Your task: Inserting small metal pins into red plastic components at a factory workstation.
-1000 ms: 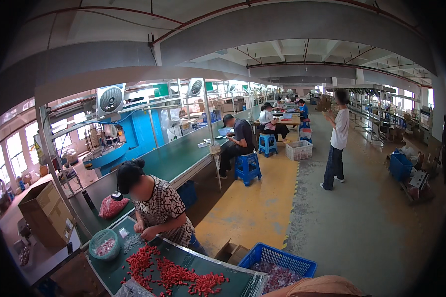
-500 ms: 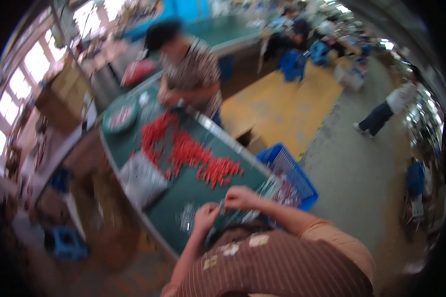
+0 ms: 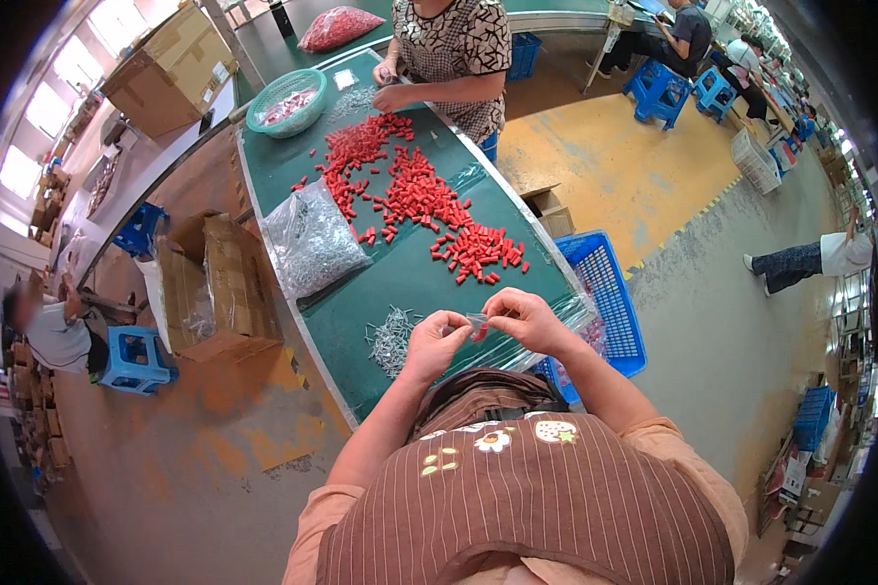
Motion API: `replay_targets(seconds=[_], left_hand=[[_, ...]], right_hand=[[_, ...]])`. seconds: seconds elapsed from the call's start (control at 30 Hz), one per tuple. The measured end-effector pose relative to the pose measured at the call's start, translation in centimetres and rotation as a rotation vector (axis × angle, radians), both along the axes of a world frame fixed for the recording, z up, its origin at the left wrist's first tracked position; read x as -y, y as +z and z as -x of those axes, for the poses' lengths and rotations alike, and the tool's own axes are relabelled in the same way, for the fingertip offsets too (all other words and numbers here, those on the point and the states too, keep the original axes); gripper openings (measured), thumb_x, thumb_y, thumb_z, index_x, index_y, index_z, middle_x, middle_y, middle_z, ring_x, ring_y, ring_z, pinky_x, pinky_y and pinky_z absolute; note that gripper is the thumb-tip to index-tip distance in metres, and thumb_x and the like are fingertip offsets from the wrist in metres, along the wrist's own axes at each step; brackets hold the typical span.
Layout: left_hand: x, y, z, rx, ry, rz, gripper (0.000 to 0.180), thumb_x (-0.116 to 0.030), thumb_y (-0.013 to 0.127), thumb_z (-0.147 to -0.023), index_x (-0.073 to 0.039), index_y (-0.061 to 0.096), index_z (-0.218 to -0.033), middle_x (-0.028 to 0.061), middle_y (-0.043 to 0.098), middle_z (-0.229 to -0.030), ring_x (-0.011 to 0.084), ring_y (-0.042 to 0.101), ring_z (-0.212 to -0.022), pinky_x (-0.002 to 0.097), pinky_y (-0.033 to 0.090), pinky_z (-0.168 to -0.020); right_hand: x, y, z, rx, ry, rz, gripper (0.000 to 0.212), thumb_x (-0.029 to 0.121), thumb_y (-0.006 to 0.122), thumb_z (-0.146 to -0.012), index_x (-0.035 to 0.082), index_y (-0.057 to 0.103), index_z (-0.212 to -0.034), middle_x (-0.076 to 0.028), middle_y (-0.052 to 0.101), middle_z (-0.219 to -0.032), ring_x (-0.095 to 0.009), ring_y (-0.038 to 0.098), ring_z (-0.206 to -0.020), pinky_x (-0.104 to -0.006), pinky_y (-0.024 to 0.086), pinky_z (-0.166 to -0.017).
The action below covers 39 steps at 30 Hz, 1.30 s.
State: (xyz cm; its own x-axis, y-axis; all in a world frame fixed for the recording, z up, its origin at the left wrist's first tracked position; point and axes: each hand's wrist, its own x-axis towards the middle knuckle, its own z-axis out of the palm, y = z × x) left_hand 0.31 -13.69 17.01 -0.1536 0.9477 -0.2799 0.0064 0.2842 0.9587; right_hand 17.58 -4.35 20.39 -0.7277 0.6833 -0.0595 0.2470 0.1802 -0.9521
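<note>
Between my two hands, above the near part of the green table [image 3: 356, 307], is a small clear plastic bag [image 3: 476, 320] with something red in its lower part. My left hand [image 3: 436, 343] pinches one side of its top edge, and my right hand [image 3: 525, 320] pinches the other. Just left of my left hand lies a loose pile of grey screws [image 3: 390, 341]. Beyond my hands, small red plastic cylinders [image 3: 478, 252] are strewn along the table. A large clear bag of screws [image 3: 312, 239] rests at the table's left edge.
Against the table's right side stands a blue plastic basket [image 3: 610, 283] with small bags inside. Across the table, a person [image 3: 451, 58] handles small pieces beside a green round basket [image 3: 288, 102]. An open cardboard box [image 3: 219, 288] and a blue stool [image 3: 137, 359] are at left.
The view has swung and sharpened, so the table sits higher in it. Both hands still pinch at the same spot near the table's close end, and the small bag now shows clearly.
</note>
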Motion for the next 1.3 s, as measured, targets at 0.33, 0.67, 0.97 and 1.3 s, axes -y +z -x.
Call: replay_targets(seconds=[0.33,0.67,0.97,1.3], left_hand=[[-0.9,1.9,0.3,0.256,0.038,0.047,0.008,-0.013,0.063,-0.081,-0.006,0.061,-0.085,-0.0060,0.049,-0.064,0.0022,0.038,-0.049,0.0180,0.028,-0.044],[-1.3,2.8,-0.2,0.116,-0.025,-0.036,0.010,-0.009,0.064,-0.081,-0.002,0.063,-0.087,-0.0016,0.059,-0.075,0.0046,0.052,-0.069,0.0204,0.043,-0.064],[-1.2,2.1,-0.2,0.319,0.155,-0.021,0.009,-0.013,0.062,-0.083,-0.004,0.061,-0.086,-0.0058,0.049,-0.061,0.0024,0.038,-0.048,0.0185,0.028,-0.042],[-1.4,1.4,-0.3,0.283,0.160,0.019,0.012,-0.014,0.060,-0.084,-0.003,0.057,-0.087,-0.0035,0.045,-0.058,0.0047,0.038,-0.044,0.0201,0.029,-0.039]], right_hand=[[-1.2,-0.2,-0.9,-0.105,0.004,0.197,0.008,0.006,0.061,-0.081,0.001,0.061,-0.088,-0.003,0.058,-0.085,-0.010,0.055,-0.079,-0.0245,0.045,-0.071],[-1.6,0.9,-1.3,-0.082,0.079,0.072,0.008,0.007,0.062,-0.080,0.000,0.061,-0.084,-0.006,0.061,-0.079,-0.012,0.056,-0.076,-0.0264,0.045,-0.070],[-2.6,1.7,-1.7,-0.183,-0.123,0.127,0.009,0.005,0.061,-0.082,0.000,0.060,-0.089,-0.003,0.060,-0.089,-0.008,0.053,-0.080,-0.0227,0.044,-0.072],[-1.4,-1.5,0.4,-0.218,-0.047,0.186,0.009,0.008,0.061,-0.082,-0.001,0.060,-0.086,-0.004,0.062,-0.077,-0.009,0.057,-0.073,-0.0237,0.046,-0.067]])
